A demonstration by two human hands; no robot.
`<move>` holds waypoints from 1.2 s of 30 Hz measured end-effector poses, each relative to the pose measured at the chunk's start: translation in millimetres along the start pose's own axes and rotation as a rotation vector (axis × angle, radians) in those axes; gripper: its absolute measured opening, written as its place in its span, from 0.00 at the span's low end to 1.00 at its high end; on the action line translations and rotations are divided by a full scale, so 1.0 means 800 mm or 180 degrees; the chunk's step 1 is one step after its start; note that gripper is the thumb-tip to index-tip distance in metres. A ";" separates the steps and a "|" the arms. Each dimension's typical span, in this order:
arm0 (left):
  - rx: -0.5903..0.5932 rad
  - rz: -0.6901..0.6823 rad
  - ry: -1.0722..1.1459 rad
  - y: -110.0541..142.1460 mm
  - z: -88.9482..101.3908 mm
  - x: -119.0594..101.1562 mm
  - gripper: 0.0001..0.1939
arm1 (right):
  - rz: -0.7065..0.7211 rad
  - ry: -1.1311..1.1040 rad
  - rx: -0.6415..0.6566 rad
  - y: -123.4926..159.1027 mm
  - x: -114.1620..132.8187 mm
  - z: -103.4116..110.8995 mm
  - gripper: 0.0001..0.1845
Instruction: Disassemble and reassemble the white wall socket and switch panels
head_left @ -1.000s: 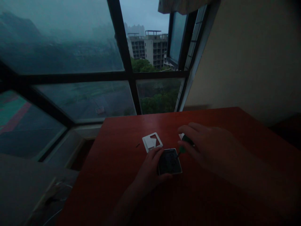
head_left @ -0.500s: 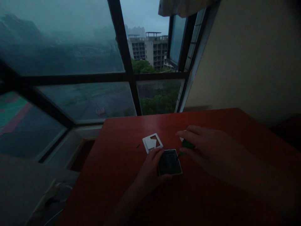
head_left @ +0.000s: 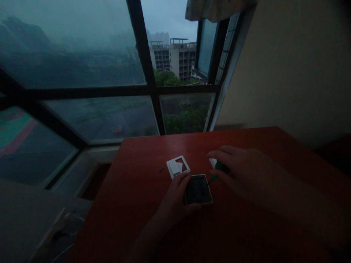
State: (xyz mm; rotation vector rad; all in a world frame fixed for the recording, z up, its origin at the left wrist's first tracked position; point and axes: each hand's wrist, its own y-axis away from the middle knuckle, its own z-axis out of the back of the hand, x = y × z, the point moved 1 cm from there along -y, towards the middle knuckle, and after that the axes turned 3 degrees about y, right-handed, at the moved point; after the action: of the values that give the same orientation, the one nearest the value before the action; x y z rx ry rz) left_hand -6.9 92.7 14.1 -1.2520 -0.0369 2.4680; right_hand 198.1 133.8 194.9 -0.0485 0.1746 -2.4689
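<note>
My left hand (head_left: 177, 195) grips a small square box (head_left: 197, 190) with a pale rim and dark insides, likely the back of a wall switch, fingers at its far left corner and thumb along the near edge. In my right hand (head_left: 238, 168) is a screwdriver (head_left: 215, 177) with a green handle, held between fingers and thumb. Its dark shaft slants down to the right edge of the box; the tip's exact contact is too dark to make out. Just behind the box lies a white square frame (head_left: 170, 167) with a white plate (head_left: 176, 167) on it.
A small dark screw (head_left: 161, 170) lies left of the white frame. Beyond my right fingertips, a white object (head_left: 212, 161) is partly hidden. The reddish wooden table (head_left: 142, 157) stands against windows (head_left: 95, 117) and a plain wall (head_left: 287, 73) at right.
My right hand's fingers shift slightly about the screwdriver handle, and the handle turns and tilts a little. My left hand and the box stay in place.
</note>
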 end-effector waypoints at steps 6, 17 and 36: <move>0.0020 0.0040 0.0014 -0.001 0.001 -0.001 0.49 | -0.0395 0.0393 0.0037 0.001 0.012 0.001 0.11; 0.0079 0.0065 -0.0052 -0.001 0.002 -0.003 0.48 | -0.0081 -0.0229 0.0096 0.001 0.004 0.008 0.08; 0.0069 0.0073 0.0031 -0.001 0.002 0.000 0.49 | -0.0603 0.0574 -0.0118 -0.001 0.008 -0.002 0.14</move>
State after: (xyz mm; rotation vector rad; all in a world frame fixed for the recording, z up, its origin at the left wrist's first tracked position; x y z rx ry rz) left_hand -7.5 93.8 15.1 -1.2623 0.0066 2.4748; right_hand 192.2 130.5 193.4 0.1487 0.3057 -2.6583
